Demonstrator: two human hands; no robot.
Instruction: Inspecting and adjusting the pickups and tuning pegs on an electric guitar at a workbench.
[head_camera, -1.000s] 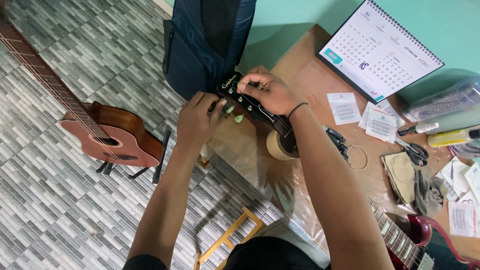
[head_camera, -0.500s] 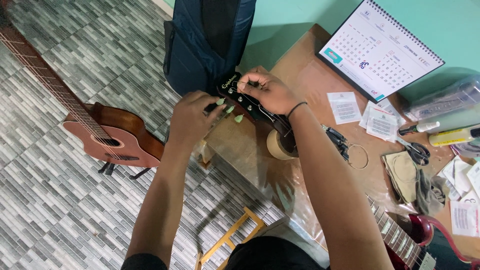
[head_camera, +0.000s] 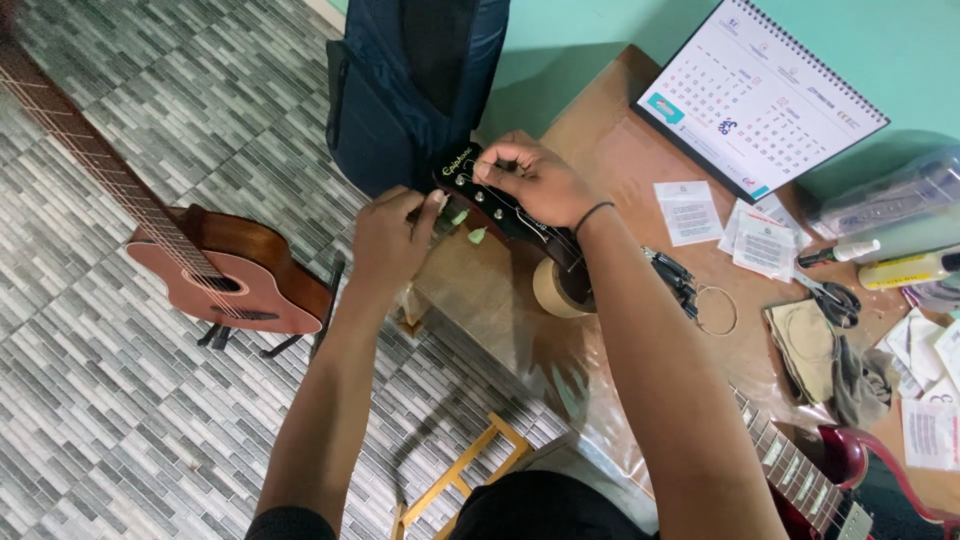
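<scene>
Two guitars in view. One electric guitar, dark red body (head_camera: 850, 470) at the table's (head_camera: 620, 160) near right corner, neck running under the right forearm; its black headstock (head_camera: 490, 195) overhangs the table's left edge, glossy, with pale green tuner buttons (head_camera: 478, 236) along the lower side. Left hand (head_camera: 390, 240) closed, fingertips pinching a tuner. Right hand (head_camera: 535, 180) curled over the headstock's top, fingers gripping at a post. One acoustic guitar (head_camera: 225, 265) on a floor stand. One tape roll (head_camera: 555, 288) under the neck. One desk calendar (head_camera: 755, 90) at the far edge. One pair of scissors (head_camera: 830, 298).
</scene>
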